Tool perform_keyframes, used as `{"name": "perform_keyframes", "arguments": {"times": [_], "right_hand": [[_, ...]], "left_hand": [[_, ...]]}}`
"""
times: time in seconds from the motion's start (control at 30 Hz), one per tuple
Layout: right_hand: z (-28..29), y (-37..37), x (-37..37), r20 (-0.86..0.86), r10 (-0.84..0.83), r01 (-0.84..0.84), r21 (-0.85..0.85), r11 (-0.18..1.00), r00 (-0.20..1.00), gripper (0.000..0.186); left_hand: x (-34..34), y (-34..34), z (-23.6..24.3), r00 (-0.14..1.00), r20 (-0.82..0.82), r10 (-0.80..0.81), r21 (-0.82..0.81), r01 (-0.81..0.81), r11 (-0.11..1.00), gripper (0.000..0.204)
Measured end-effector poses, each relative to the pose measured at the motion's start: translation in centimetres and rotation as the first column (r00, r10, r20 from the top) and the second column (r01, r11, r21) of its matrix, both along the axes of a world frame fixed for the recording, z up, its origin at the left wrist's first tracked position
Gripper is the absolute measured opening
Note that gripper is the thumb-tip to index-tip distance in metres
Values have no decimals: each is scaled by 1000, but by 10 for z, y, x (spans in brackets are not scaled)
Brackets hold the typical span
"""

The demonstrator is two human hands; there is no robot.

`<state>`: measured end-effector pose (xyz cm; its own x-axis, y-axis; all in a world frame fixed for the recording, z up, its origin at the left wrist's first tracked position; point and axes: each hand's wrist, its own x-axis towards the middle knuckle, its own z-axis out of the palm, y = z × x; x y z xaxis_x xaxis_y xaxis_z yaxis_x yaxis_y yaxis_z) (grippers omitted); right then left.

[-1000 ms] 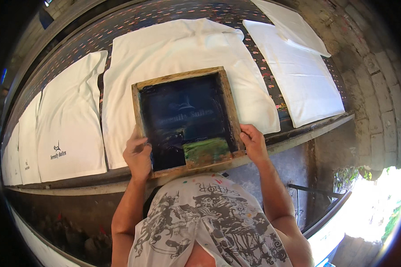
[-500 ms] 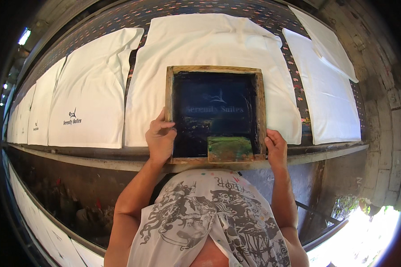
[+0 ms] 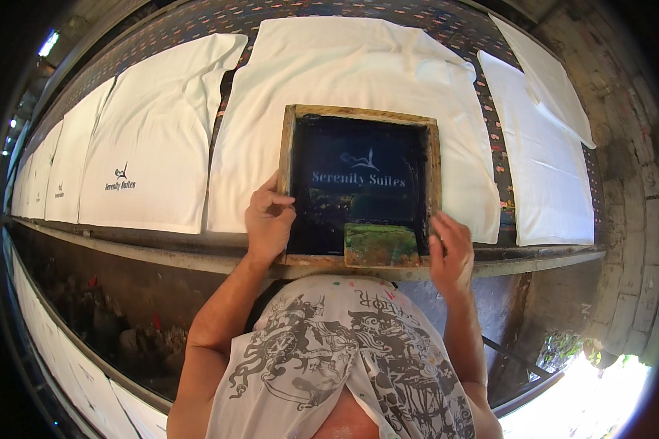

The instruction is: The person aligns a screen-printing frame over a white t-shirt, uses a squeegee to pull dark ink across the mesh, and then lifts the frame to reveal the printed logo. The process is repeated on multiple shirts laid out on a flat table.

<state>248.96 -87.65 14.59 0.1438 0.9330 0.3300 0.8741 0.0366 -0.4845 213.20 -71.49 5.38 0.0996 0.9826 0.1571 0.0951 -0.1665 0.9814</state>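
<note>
A wooden screen printing frame (image 3: 433, 157) with a dark mesh is in front of me, over the near part of a white cloth (image 3: 344, 69). A pale figure and lettering show through the mesh. My left hand (image 3: 269, 223) grips the frame's left side, thumb and fingers curled at the edge. At the lower right side, my right hand (image 3: 452, 249) has its bent fingers against the frame's edge; its exact hold is partly hidden. An ink-stained green and brown flat block (image 3: 382, 245), like a squeegee, rests inside the frame at the near right.
To the left, a white cloth (image 3: 154, 117) bears a dark printed motif, with several more cloths beyond it. More white cloth (image 3: 545, 168) lies to the right, partly overlapped. A ledge (image 3: 520, 261) runs along the table's near side. A block wall (image 3: 626, 241) stands at the right.
The frame sits slightly differently, and the pale motif in its mesh now shows much brighter. My right hand has shifted inward, its fingers more bent over the frame's edge. My left hand keeps its grip.
</note>
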Motion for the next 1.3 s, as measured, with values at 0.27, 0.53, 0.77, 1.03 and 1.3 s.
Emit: {"name": "perform_keyframes", "arguments": {"times": [0.27,0.53,0.77,1.03,1.3], "right_hand": [[14,-5,-34,70,397,-383,-161,910,915,40],[40,42,-42,96,394,-367,-219,904,914,43],[56,42,-33,-25,394,-379,-330,864,919,45],[25,14,-30,176,474,-443,-189,876,863,42],[5,78,-16,235,633,-628,-102,771,738,42]], "left_hand": [[-23,27,31,963,-180,-200,-251,152,956,63],[-24,110,99,445,-842,-305,-24,535,845,79],[-3,122,120,202,-924,-325,-185,508,841,90],[5,121,131,172,-891,-420,-307,454,836,89],[2,125,126,174,-903,-392,-268,486,832,85]]}}
